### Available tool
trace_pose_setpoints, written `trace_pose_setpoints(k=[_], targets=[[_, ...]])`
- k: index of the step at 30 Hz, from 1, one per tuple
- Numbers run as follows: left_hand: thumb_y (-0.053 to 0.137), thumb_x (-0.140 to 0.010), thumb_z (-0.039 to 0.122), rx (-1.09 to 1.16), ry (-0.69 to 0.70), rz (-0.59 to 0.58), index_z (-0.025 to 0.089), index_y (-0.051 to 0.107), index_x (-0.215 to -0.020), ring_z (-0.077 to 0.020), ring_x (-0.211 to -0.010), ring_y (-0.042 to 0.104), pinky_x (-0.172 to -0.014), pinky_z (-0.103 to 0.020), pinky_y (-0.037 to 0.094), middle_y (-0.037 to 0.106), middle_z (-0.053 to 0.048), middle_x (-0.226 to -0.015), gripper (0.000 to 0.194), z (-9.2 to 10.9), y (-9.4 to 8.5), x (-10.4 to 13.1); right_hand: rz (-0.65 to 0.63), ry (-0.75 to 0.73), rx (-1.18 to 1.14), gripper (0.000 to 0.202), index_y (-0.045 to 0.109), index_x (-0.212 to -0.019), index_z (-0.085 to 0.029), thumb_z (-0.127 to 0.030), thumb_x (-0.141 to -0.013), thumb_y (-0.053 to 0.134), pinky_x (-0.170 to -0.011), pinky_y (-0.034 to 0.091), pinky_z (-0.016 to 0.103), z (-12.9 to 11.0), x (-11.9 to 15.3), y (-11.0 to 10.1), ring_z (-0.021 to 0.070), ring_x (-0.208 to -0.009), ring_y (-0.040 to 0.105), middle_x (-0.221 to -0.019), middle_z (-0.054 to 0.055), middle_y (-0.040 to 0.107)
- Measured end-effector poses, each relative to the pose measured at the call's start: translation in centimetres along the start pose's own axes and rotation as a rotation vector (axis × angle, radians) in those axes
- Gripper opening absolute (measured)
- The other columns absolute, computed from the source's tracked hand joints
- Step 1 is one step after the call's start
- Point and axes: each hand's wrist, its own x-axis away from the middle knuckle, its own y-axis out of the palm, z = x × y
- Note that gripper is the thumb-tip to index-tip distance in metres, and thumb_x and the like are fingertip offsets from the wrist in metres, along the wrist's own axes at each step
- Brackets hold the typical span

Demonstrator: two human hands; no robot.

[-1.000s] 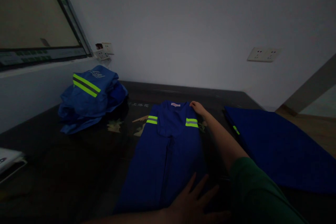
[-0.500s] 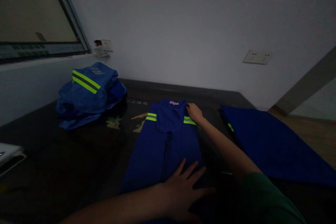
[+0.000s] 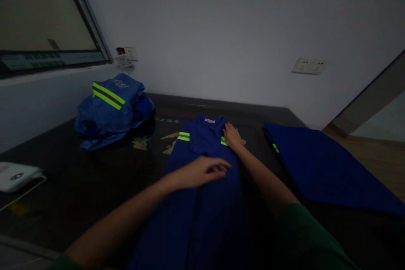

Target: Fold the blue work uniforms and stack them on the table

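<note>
Dark tabletop (image 3: 95, 185) runs up to a pale wall, and on it, in the middle, lies a blue work garment (image 3: 202, 202) spread flat and lengthwise, its neck label toward the wall and yellow-green reflective bands across its far end. Near the garment's middle the left hand (image 3: 199, 171) is stretched over the cloth, fingers loosely extended and grasping nothing; whether it presses the cloth cannot be told. At the garment's far right edge the right hand (image 3: 232, 136) lies flat on the reflective band, fingers straight and together. Left of the garment sits a crumpled blue heap (image 3: 110, 107); right of it, a flat folded blue piece (image 3: 322, 168). A white device (image 3: 15, 175) rests far left of the garment.
</note>
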Motion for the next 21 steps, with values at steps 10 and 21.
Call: trace_pose_setpoints(k=[10,21], targets=[[0.044,-0.084,0.001,-0.965,-0.019,0.173,0.025,0.056,-0.128,-0.0239,-0.131,0.043,-0.106,-0.047,0.034,0.049,-0.007,-0.142,0.051,-15.6,-5.9,-3.2,-0.113,-0.023,0.035,0.049,0.045,-0.139,-0.012,-0.037,-0.099,0.029,-0.109,0.027,0.052,-1.2,3.5,-1.8,0.0291,-0.137,0.035,-0.149,0.019,0.036],[0.049,-0.084,0.007,-1.016,0.051,0.168,0.018,0.068,-0.101,-0.0195,-0.108,0.06,-0.105,-0.042,0.037,0.068,-0.007,-0.112,0.028,-12.5,-6.2,-0.9,-0.09,-0.019,0.025,0.046,0.044,-0.14,-0.014,-0.032,-0.1,0.029,-0.111,0.02,0.057,-1.0,4.8,-1.4,0.027,-0.14,0.03,-0.15,0.015,0.037]])
